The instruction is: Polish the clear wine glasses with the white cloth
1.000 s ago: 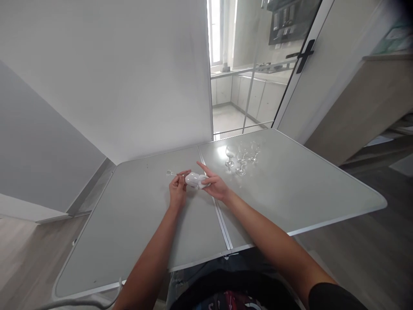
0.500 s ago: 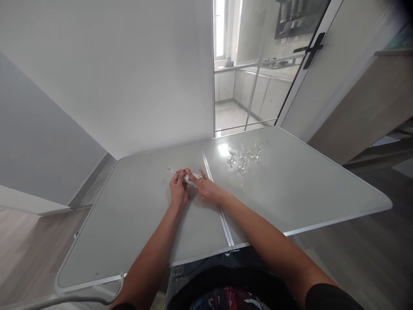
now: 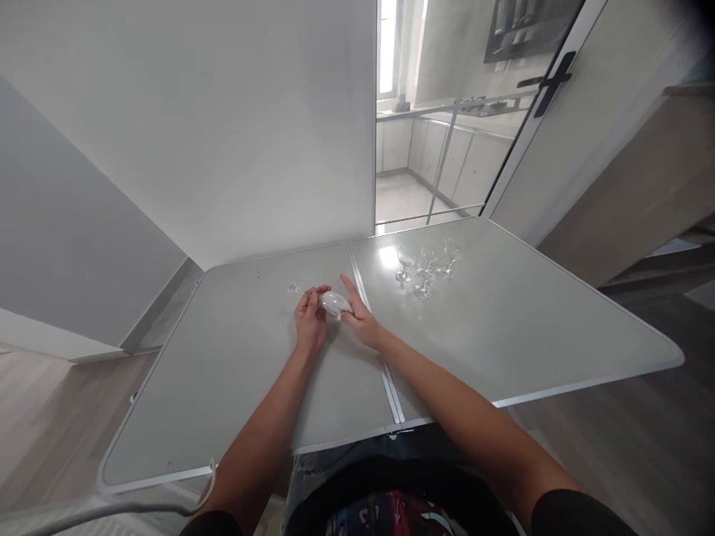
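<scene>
Head cam, L hand (image 3: 311, 318) curled on stemmed glass (image 3: 334, 301), R hand (image 3: 363, 323) part-spread by round whitish bowl (image 3: 336, 304), hold unclear

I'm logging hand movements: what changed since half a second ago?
The right hand, which partly covered a clear stemmed glass, has drawn its fingers back rightward, exposing more of the bowl. The left hand still holds that glass; other clear stemmed glasses remain on the grey table.
</scene>
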{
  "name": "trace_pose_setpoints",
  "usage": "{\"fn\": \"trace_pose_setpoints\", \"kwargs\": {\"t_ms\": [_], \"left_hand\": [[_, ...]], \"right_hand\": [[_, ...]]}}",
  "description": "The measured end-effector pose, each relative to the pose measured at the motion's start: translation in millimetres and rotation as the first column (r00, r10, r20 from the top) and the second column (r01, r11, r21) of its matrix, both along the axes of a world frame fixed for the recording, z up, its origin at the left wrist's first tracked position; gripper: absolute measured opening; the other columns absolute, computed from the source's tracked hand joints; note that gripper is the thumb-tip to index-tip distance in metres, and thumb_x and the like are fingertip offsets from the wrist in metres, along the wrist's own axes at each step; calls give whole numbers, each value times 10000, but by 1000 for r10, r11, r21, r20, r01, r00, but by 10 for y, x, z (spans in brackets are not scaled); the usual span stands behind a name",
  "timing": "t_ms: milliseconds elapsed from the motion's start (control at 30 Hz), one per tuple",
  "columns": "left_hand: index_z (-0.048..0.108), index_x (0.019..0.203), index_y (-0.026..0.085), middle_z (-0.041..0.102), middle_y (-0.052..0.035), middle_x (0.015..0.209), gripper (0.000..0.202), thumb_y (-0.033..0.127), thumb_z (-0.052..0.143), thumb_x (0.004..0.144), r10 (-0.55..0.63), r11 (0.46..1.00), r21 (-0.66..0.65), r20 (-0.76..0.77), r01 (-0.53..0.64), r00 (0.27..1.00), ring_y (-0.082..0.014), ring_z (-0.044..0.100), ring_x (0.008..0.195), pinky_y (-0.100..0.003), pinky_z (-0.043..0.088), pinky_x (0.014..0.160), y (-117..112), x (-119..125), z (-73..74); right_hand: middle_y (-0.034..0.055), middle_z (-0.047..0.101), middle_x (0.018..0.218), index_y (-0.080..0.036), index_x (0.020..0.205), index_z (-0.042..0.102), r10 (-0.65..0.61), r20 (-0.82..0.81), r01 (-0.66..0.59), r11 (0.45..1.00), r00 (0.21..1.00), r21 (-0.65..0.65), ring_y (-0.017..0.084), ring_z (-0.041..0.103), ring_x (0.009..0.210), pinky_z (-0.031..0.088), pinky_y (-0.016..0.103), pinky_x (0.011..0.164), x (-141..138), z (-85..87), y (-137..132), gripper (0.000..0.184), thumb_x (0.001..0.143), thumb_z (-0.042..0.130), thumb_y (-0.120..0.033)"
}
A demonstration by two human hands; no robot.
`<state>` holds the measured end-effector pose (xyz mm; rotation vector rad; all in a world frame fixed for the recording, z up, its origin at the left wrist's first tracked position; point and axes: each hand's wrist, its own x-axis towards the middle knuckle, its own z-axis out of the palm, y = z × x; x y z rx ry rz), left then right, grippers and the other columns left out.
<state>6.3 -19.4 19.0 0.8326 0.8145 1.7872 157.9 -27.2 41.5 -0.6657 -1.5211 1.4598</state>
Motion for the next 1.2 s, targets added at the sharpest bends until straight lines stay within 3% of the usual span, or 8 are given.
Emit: {"fn": "trace_pose_setpoints", "kwargs": {"t_ms": [100, 200, 367, 500, 633, 800, 967, 1200], "left_hand": [[717, 945, 166, 728, -86, 1037, 280, 423, 731, 834, 57, 998, -39, -29, -59, 998, -182, 687, 976, -289, 532, 835, 36, 13, -54], [720, 922, 154, 738, -80, 998, 281, 420, 725, 832, 92, 993, -76, -20, -93, 996, -168, 693, 900, -286, 533, 808, 64, -3, -100], [708, 868, 154, 731, -36, 860, 230, 368, 762, 803, 114, 988, -114, 91, -103, 989, -145, 690, 800, -282, 527, 813, 63, -68, -102], [687, 867, 171, 735, -42, 936, 217, 364, 764, 808, 61, 995, -84, 178, -47, 982, -167, 700, 907, -314, 522, 888, 46, -70, -58], [690, 912, 172, 734, -69, 1029, 239, 383, 756, 820, 46, 997, -62, 129, -38, 991, -173, 690, 975, -285, 517, 864, 14, -20, -47], [693, 907, 166, 739, -73, 1023, 245, 389, 751, 824, 52, 998, -29, 99, -50, 994, -179, 690, 994, -314, 500, 933, -1, 8, -45], [689, 895, 170, 729, -36, 928, 242, 378, 773, 806, 32, 999, -26, 150, -28, 988, -146, 694, 872, -293, 513, 881, 30, -30, -5], [677, 929, 196, 717, -68, 1136, 265, 420, 762, 816, 1, 999, -33, 160, 4, 987, -195, 664, 1093, -298, 508, 887, 42, -40, -29]], "right_hand": [[107, 458, 1525, -265, 1602, 186, -67, 323, -73, 912, 944, 404, 283, 435, 1386, 118, 585, 1215, -72, -102, 7, 828, 843, 474, -103], [107, 502, 1493, -289, 1593, 221, -127, 458, -124, 869, 880, 478, 297, 438, 1377, 70, 627, 1196, -134, -112, -17, 853, 806, 446, -51], [52, 665, 1258, -320, 1541, 327, 125, 146, -138, 987, 981, 85, 237, 627, 1064, 481, 417, 974, -83, -11, -21, 797, 791, 505, -116], [39, 701, 1082, -298, 1547, 282, 165, -218, -217, 946, 962, -242, 194, 651, 893, 531, 362, 851, 2, -42, 30, 828, 782, 574, -173], [74, 629, 1301, -289, 1589, 148, 104, -90, -107, 994, 991, -34, 219, 622, 1102, 456, 450, 1037, -28, -112, 38, 865, 834, 554, -177], [33, 348, 1598, -285, 1548, 307, 83, 157, -131, 935, 984, 330, 236, 282, 1486, 173, 460, 1237, -128, -120, -13, 730, 858, 491, -136], [36, 669, 1207, -301, 1483, 372, 231, -129, -241, 968, 964, -74, 212, 627, 1046, 475, 388, 977, -51, -62, 40, 747, 776, 544, -128], [-11, 648, 939, -307, 1349, 387, 117, -456, -271, 919, 882, -287, 179, 597, 821, 467, 315, 770, 67, -30, 106, 685, 725, 624, -154]]}}
